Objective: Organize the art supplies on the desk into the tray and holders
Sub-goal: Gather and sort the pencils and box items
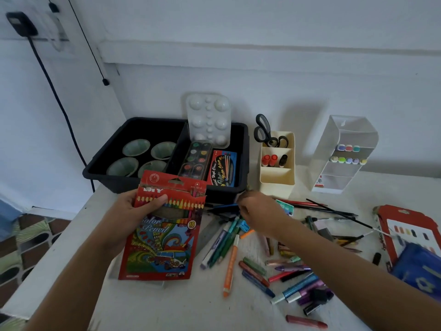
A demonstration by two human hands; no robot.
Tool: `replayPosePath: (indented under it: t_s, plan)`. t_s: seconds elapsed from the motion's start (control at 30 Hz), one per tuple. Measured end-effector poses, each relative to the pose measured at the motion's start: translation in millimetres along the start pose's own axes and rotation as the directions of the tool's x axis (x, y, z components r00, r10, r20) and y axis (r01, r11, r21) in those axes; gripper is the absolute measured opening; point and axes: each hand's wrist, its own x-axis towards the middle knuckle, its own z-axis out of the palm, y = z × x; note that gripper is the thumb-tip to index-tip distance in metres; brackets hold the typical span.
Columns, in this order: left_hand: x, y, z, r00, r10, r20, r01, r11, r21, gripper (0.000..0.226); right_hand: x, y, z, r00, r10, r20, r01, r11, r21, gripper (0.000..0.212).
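Observation:
My left hand (133, 211) grips a red colour pencil box (164, 235) by its upper left edge, holding it above the desk in front of the black tray (100, 170). My right hand (260, 211) reaches down with curled fingers into the pile of loose pens and pencils (229, 237) just in front of the tray; what it holds is hidden. The tray contains several small green bowls (136, 147), a watercolour set (196, 160), a blue brush packet (224, 168) and a white palette (209, 119) leaning at the back.
A cream holder (276, 177) with scissors (265, 132) and glue sticks stands right of the tray. A clear marker organizer (343, 154) is further right. Crayons and glitter pens (286, 278) lie scattered on the desk. A red paint box (405, 225) and a blue pouch (420, 266) sit at the right edge.

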Motion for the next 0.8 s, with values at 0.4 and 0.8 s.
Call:
replayPosePath:
  t_s: [0.4, 0.8]
  plan:
    - [14, -4, -17, 1.000, 0.010, 0.007, -0.010, 1.000, 0.000, 0.079, 17, 13, 7, 0.991, -0.005, 0.132, 0.021, 0.992, -0.122, 0.040]
    - [13, 2, -1, 0.999, 0.001, 0.037, -0.003, 0.998, 0.067, 0.030, 13, 16, 7, 0.999, -0.003, 0.047, 0.008, 0.995, -0.101, 0.034]
